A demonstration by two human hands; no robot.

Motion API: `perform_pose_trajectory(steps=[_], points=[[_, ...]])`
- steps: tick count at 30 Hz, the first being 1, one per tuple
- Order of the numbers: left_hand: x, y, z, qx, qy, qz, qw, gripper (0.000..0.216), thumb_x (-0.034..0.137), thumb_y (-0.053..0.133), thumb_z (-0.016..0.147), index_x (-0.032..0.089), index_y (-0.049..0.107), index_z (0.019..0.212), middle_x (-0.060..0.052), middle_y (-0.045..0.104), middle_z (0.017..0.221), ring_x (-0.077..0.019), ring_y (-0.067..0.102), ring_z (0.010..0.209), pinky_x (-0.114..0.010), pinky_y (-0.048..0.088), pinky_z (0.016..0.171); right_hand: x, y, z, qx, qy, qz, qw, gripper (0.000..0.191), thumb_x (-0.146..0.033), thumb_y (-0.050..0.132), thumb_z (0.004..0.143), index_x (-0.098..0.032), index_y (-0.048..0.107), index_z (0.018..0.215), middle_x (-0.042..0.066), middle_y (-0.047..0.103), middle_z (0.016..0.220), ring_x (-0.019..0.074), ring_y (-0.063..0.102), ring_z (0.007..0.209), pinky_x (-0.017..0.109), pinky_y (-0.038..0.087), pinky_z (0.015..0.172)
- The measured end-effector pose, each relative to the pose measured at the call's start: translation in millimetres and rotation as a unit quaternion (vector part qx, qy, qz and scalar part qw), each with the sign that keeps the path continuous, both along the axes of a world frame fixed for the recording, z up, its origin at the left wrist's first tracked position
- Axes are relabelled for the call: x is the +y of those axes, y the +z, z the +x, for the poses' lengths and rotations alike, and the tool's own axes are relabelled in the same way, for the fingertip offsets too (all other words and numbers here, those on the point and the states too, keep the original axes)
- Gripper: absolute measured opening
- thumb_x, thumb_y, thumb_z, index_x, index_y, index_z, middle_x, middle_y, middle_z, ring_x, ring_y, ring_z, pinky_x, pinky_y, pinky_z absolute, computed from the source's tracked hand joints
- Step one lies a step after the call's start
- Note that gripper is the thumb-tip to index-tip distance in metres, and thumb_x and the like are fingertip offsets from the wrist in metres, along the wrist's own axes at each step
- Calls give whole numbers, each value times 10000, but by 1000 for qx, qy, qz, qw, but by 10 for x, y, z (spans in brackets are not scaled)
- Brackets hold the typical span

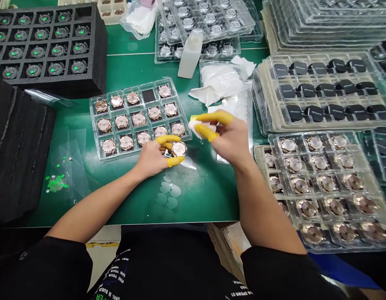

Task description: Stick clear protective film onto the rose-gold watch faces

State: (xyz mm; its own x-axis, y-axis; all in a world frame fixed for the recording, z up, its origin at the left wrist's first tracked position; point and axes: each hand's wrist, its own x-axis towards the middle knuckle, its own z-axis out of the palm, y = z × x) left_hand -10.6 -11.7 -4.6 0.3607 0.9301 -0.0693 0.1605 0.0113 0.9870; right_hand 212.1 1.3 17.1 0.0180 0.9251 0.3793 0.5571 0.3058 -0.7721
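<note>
My left hand (157, 154), with yellow finger cots, pinches a round rose-gold watch case (179, 148) just in front of a clear plastic tray (94, 127) holding several similar watch cases; one compartment at its back row shows dark and empty. My right hand (226, 135), also with yellow finger cots, is blurred by motion and pinches a small white wipe (195, 128) a little to the right of the held case. Both hands hover over the green mat (133, 62).
A black foam tray (93, 54) of green-centred parts sits back left. Stacked clear trays of watch cases (321, 183) and black parts (324, 89) fill the right. A white bottle (190, 53), a bag of white wipes (224, 81), clear film discs (169, 193) and green dots (56, 182) lie around.
</note>
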Motion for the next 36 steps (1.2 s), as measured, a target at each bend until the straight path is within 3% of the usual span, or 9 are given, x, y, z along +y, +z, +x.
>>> perform_pose_trajectory(steps=[2,4,9,14,19,24,28,32,36], points=[[3,2,4,-21,-3,-13,1000,566,271,908,637,187,767,1179,-40,789,935,-171,744,863,-303,626,852,-207,58,-82,-9,107,20,994,142,-370,753,911,-293,800,1021,44,700,872,192,618,743,347,498,651],[6,6,7,-45,-10,-30,999,578,253,906,620,175,760,1174,-47,791,967,-170,749,869,-295,631,844,-306,58,-161,-52,158,52,985,128,-346,707,942,-301,801,1016,50,688,857,197,636,761,348,510,648],[-4,5,12,-34,4,-28,999,571,233,908,612,171,767,1163,-44,793,948,-163,746,837,-285,630,814,-286,15,-161,-115,125,93,981,117,-301,667,961,-270,777,983,62,653,838,200,615,741,351,490,609],[-12,-1,15,-35,-5,-35,999,586,225,904,603,173,770,1171,-52,798,946,-185,761,873,-300,640,831,-279,-34,-155,-70,173,92,978,72,-318,713,940,-276,766,965,47,651,838,190,638,739,342,516,624],[-19,13,25,-39,11,-38,998,578,256,902,620,167,763,1174,-27,770,873,-150,734,786,-277,635,787,-252,-53,-146,-78,112,126,983,87,-280,715,945,-281,778,1004,52,662,827,202,628,743,361,506,638],[-22,-7,16,-21,4,-28,999,578,253,910,615,177,769,1171,-34,774,896,-157,725,820,-275,628,787,-210,-70,-124,-106,160,140,971,103,-326,682,971,-274,770,960,55,671,821,203,623,759,357,506,645],[-24,-9,17,-30,22,-35,999,589,271,916,611,170,769,1173,-24,754,875,-142,710,784,-271,623,777,-186,-94,-121,-137,112,142,974,126,-326,669,984,-246,765,966,75,676,847,206,613,781,352,484,651],[-34,17,29,-35,14,-44,998,600,246,912,602,162,763,1177,-29,774,897,-145,725,800,-274,629,794,-197,-107,-111,-151,153,139,967,151,-367,673,992,-250,760,952,55,677,853,178,613,760,318,465,624],[-40,37,40,-41,21,-39,998,554,235,894,627,166,761,1161,-15,772,860,-139,732,776,-261,632,760,-197,-117,-121,-166,103,173,965,149,-351,678,995,-231,753,947,54,657,825,180,597,760,320,432,606]])
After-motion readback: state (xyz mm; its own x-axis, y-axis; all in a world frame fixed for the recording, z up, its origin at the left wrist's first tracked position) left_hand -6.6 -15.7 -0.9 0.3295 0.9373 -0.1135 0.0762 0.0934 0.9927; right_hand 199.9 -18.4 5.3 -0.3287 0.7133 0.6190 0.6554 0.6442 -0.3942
